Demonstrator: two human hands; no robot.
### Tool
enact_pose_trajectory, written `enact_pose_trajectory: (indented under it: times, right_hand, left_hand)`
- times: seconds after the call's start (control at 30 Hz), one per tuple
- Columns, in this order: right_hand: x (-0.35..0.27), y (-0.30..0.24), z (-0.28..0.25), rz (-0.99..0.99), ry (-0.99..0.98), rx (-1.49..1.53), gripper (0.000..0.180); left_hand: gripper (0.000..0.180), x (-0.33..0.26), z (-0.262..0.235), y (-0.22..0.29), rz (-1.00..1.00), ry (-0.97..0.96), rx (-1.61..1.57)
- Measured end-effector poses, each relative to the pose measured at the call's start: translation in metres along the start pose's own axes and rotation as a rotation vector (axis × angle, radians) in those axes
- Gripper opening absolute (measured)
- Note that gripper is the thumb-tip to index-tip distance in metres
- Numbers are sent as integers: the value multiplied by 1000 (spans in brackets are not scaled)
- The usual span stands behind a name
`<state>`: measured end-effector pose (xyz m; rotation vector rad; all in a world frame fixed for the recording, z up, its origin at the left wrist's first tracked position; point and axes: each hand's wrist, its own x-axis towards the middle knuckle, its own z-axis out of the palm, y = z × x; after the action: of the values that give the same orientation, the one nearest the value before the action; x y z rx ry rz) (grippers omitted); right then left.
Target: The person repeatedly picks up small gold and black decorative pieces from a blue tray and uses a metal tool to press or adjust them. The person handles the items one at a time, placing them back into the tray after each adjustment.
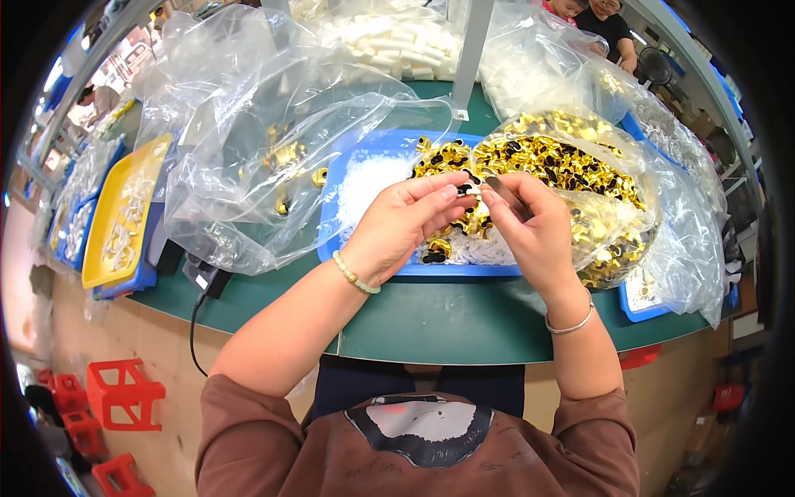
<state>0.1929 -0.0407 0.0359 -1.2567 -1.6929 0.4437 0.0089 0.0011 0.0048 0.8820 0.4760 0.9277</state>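
Observation:
Over the blue tray (329, 217), my two hands meet fingertip to fingertip. My left hand (397, 217) is closed in a pinch on a small black-and-white piece (468, 191). On its other side my right hand (534, 224) pinches too, its thumb and forefinger at the white end of the piece. Fingers cover much of it, so its exact kind does not show. Below lie shiny gold-and-black caps (436, 248) and, at the tray's left, a heap of tiny white parts (370, 184).
An open clear bag of gold caps (571, 170) leans on the tray's right side. Another clear bag (248, 182) spreads at left, near a yellow tray (124, 215). White cylinders (393, 41) are heaped behind a grey post (473, 62). Red stools (124, 393) stand on the floor.

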Motion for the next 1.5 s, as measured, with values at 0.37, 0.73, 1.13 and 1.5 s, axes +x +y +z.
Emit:
enact_pose_trajectory:
  times: [0.37,0.73,1.13,1.5]
  right_hand:
    - [0,3,2,88,-41,114,10]
    - [2,1,-11,-24,-199,-191,16]
    - [2,9,5,-301,2,-138,20]
    - [6,6,-1,-216,67,-153,15]
  left_hand:
    - [30,-1,-1,-2,66,-12,267]
    - [23,3,-11,-4,191,63,471]
    - [25,0,-5,-6,111,-34,451]
    - [32,-1,-5,-1,-28,-29,42]
